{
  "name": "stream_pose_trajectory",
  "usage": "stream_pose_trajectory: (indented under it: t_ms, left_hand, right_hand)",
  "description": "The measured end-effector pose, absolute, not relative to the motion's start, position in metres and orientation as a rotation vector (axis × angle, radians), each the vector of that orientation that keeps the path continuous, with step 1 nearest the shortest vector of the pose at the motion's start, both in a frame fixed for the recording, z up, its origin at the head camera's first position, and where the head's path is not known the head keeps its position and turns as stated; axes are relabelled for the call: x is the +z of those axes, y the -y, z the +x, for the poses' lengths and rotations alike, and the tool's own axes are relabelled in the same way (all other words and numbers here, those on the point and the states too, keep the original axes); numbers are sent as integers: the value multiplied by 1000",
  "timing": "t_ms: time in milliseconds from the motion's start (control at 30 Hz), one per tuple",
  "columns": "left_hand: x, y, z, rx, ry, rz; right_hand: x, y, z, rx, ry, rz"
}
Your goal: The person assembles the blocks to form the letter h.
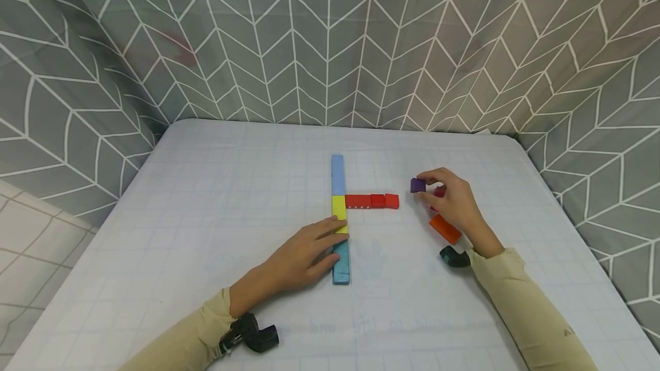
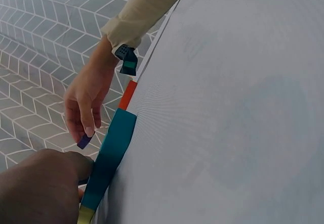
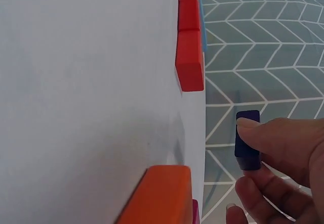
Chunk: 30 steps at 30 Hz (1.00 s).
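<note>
My right hand (image 1: 454,199) pinches a small purple block (image 1: 418,185) between thumb and fingers, and the right wrist view shows the same dark block (image 3: 248,140) held clear of the red row. Across the middle of the table runs a straight column: a light blue block (image 1: 337,175) at the far end, a yellow block (image 1: 338,205), then a teal block (image 1: 341,268) nearest me. Red blocks (image 1: 371,201) extend rightward from the yellow one. My left hand (image 1: 304,253) rests with extended fingers on the yellow and teal blocks.
An orange block (image 1: 446,229) lies under my right wrist, with a darker red or magenta block (image 1: 439,191) partly hidden behind the right hand. Both wrists wear black cameras. A patterned grey curtain (image 1: 330,44) stands behind the white table (image 1: 206,188).
</note>
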<state>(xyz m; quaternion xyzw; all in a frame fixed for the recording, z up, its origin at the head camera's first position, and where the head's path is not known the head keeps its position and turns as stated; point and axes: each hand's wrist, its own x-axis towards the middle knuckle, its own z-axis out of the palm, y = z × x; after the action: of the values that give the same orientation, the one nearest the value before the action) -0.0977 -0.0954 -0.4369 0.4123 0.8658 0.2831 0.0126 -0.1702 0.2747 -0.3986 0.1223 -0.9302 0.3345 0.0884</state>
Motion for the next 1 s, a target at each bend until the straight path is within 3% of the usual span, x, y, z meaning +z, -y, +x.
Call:
stream_pose_trajectory:
  t_ms: [1000]
  left_hand:
    - [-437,95,-97,864,-2703,1267]
  right_hand:
    - [-404,-257,-147,1116,2726,537]
